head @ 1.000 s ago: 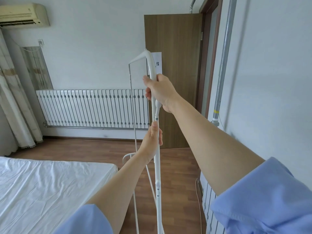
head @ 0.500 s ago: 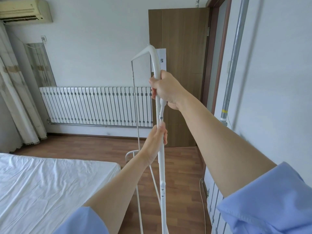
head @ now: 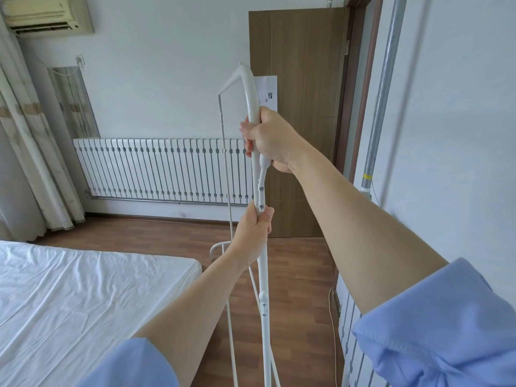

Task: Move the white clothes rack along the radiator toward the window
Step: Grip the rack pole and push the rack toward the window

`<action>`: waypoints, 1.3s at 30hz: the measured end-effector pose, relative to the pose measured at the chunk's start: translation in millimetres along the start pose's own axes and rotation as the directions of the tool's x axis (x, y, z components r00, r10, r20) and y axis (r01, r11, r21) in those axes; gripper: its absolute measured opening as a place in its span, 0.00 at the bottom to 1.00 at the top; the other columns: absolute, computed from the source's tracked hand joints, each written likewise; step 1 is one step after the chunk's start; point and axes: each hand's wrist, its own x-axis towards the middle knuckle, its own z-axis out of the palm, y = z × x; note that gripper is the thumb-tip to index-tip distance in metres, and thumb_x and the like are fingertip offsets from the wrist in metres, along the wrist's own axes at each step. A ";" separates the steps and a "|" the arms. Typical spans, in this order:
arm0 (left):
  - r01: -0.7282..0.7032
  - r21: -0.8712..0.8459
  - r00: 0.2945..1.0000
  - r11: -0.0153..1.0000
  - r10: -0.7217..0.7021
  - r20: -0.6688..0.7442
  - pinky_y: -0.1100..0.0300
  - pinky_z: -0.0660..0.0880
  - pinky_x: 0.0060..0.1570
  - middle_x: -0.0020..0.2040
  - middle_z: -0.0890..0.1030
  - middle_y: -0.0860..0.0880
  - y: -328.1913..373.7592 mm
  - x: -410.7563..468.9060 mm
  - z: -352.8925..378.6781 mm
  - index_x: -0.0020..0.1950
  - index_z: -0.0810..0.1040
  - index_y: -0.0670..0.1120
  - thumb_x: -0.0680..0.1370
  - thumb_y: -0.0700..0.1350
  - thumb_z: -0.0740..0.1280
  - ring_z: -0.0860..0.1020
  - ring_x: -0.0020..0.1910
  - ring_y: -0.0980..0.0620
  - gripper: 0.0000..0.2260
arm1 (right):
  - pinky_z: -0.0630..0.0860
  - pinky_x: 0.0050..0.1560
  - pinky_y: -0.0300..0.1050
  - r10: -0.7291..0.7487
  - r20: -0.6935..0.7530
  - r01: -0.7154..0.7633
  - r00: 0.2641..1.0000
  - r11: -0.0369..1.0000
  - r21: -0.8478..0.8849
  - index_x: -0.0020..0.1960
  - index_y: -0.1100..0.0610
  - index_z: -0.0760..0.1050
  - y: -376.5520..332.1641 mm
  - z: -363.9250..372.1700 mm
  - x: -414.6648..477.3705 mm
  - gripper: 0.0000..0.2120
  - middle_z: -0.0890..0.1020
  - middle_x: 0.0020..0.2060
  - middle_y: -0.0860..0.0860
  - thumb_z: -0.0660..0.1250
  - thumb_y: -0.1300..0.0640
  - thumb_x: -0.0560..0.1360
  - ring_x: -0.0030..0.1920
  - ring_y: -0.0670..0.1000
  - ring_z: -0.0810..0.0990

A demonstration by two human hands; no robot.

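Note:
The white clothes rack (head: 262,277) stands upright right in front of me, seen end-on, its near post rising to a curved top corner. My right hand (head: 268,138) is wrapped around the post just below that curve. My left hand (head: 252,236) grips the same post lower down, under a screwed joint. The rack's thin far post and a curved foot show behind it over the wood floor. A long white radiator (head: 162,171) runs along the far wall. Curtains (head: 30,152) at the far left hang where the window is; the window itself is out of sight.
A bed with a white sheet (head: 83,297) fills the lower left. A brown door (head: 301,121) is open behind the rack. A grey pipe (head: 382,90) and a second radiator (head: 354,333) line the right wall. An air conditioner (head: 47,15) hangs top left.
The view has shifted slightly left, so the door and pipe slid right in frame. Both hands keep the same grip on the rack's post.

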 end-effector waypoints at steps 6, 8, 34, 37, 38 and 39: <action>-0.004 0.002 0.996 1.000 0.004 -0.089 0.68 0.68 0.31 0.32 0.69 0.50 6.2 -18.0 1.1 0.42 0.66 0.44 0.80 0.49 0.55 0.66 0.25 0.62 0.11 | 0.72 0.36 0.43 -0.026 0.044 0.024 0.999 0.999 0.036 0.46 0.59 0.65 -4.5 5.6 -11.2 0.04 0.69 0.34 0.53 0.58 0.65 0.78 0.31 0.49 0.68; -0.002 -0.011 0.994 1.000 0.000 -0.111 0.72 0.66 0.26 0.33 0.68 0.48 8.4 -21.2 4.8 0.43 0.66 0.41 0.80 0.49 0.56 0.65 0.24 0.61 0.12 | 0.72 0.36 0.43 -0.032 0.054 0.030 0.998 0.999 0.042 0.45 0.59 0.65 -4.5 2.0 -14.3 0.05 0.70 0.34 0.53 0.58 0.65 0.78 0.31 0.49 0.69; 0.098 -0.017 0.978 0.995 -0.099 -0.183 0.63 0.67 0.27 0.35 0.69 0.49 -22.1 60.7 12.8 0.40 0.65 0.48 0.80 0.51 0.56 0.66 0.29 0.54 0.10 | 0.74 0.37 0.45 -0.047 0.064 0.043 0.997 0.997 0.063 0.44 0.59 0.66 40.5 -12.3 72.3 0.06 0.70 0.31 0.54 0.59 0.66 0.78 0.30 0.50 0.69; 0.110 -0.020 0.975 0.994 -0.112 -0.191 0.65 0.67 0.26 0.35 0.69 0.49 -33.7 81.0 5.5 0.43 0.66 0.47 0.80 0.51 0.56 0.66 0.30 0.54 0.10 | 0.74 0.39 0.47 -0.051 0.064 0.048 0.997 0.998 0.042 0.46 0.59 0.66 48.6 -7.1 93.8 0.04 0.70 0.32 0.54 0.59 0.66 0.78 0.31 0.50 0.69; 0.116 -0.016 0.973 0.993 -0.117 -0.198 0.65 0.67 0.26 0.35 0.69 0.49 -38.0 87.6 2.6 0.42 0.66 0.48 0.80 0.51 0.56 0.66 0.30 0.54 0.09 | 0.74 0.39 0.46 -0.051 0.069 0.049 0.996 0.998 0.033 0.46 0.60 0.66 51.3 -4.8 101.0 0.04 0.70 0.32 0.54 0.59 0.66 0.78 0.31 0.50 0.69; 0.120 -0.015 0.972 0.993 -0.121 -0.202 0.65 0.67 0.26 0.35 0.69 0.49 -42.3 94.2 -0.2 0.41 0.66 0.49 0.80 0.51 0.56 0.67 0.30 0.54 0.09 | 0.74 0.39 0.46 -0.050 0.079 0.048 0.996 0.998 0.028 0.47 0.60 0.66 53.9 -2.7 108.4 0.03 0.70 0.32 0.54 0.59 0.66 0.78 0.31 0.50 0.69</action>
